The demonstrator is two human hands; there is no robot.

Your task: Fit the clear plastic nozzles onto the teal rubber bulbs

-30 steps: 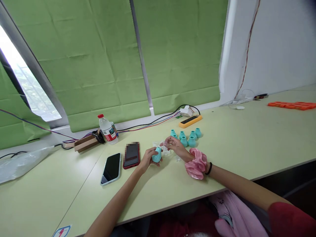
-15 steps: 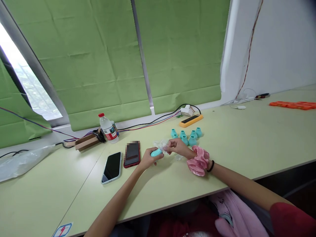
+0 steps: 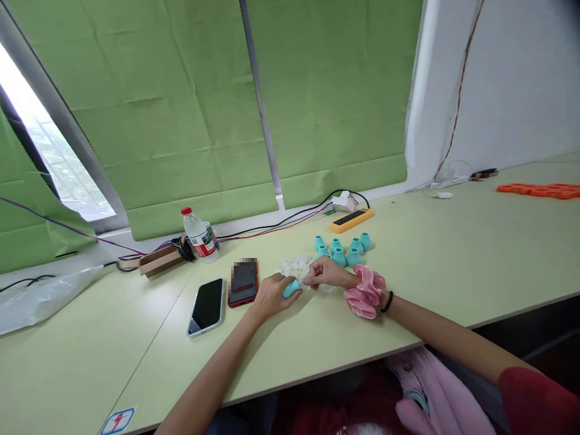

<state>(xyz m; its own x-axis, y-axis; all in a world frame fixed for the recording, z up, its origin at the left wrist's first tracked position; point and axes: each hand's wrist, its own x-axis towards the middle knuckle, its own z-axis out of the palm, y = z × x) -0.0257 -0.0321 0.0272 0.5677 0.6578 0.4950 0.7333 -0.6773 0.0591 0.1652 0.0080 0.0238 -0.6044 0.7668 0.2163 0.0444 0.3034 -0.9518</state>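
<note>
My left hand (image 3: 273, 296) is closed around a turquoise rounded piece (image 3: 290, 289), whose end points to the right. At that end, my right hand (image 3: 322, 273) pinches a small clear piece, its shape mostly covered by the fingers. Just behind the hands lies a pile of small whitish translucent pieces (image 3: 294, 264). Several turquoise vase-shaped pieces (image 3: 339, 256) with open necks stand upright beyond my right hand. Some clear plastic (image 3: 328, 289) rests under the right wrist, which wears a pink scrunchie (image 3: 365, 291).
Left of my hands lie a red-cased phone (image 3: 243, 283) and a pale-cased phone (image 3: 206, 307). Farther back stand a red-capped bottle (image 3: 199, 237) and an open cardboard box (image 3: 161, 260). A yellow power strip (image 3: 351, 220) and cables run by the window. Orange trays (image 3: 541, 191) sit far right.
My left hand has turned over the turquoise piece and lowered slightly. My right hand has come down a little, away from the whitish pile, to the piece's end.
</note>
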